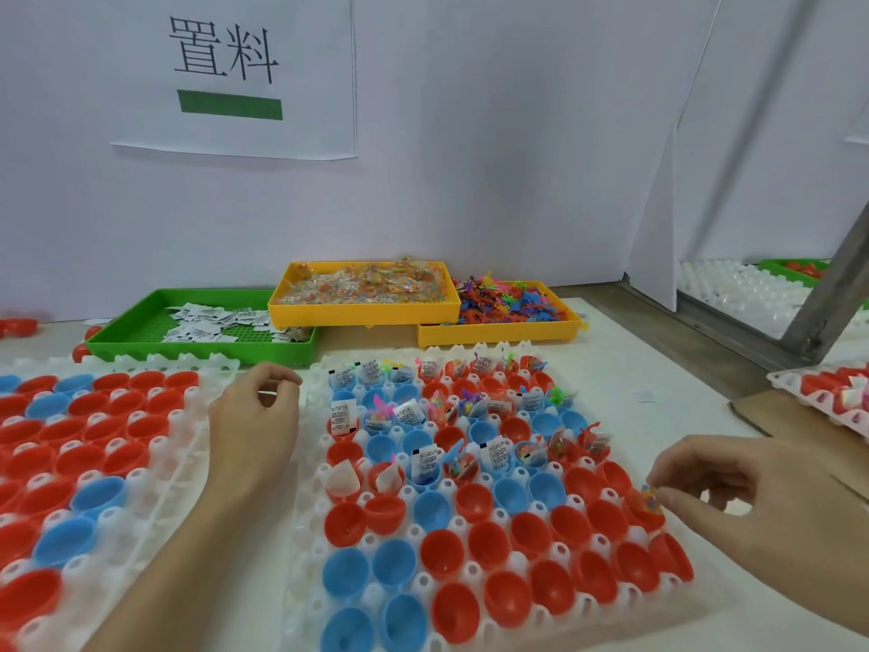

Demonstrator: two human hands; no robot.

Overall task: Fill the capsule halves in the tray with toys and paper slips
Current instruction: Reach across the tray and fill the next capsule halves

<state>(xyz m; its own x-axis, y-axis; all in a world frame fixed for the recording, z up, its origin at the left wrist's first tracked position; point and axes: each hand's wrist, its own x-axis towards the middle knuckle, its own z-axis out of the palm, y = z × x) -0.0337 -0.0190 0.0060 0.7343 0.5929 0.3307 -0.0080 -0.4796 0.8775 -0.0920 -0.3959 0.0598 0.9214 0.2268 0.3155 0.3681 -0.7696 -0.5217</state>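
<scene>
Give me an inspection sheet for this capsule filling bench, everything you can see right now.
Surface: pale table, brown cardboard at right edge.
Job's things: white tray of red and blue capsule halves; far rows hold slips and toys, near rows bare. Green bin of paper slips, yellow bin of bagged toys, second yellow bin of loose toys.
Clutter: second tray at left, unfilled; stray red halves far left.
Grips: left hand loosely curled, holding nothing visible; right hand pinches a small toy packet.
Cables: nothing seen.
Surroundings: white wall, printed sign, more trays at right.

Three bins (362, 312) sit behind two capsule trays (310, 463) lying side by side.
</scene>
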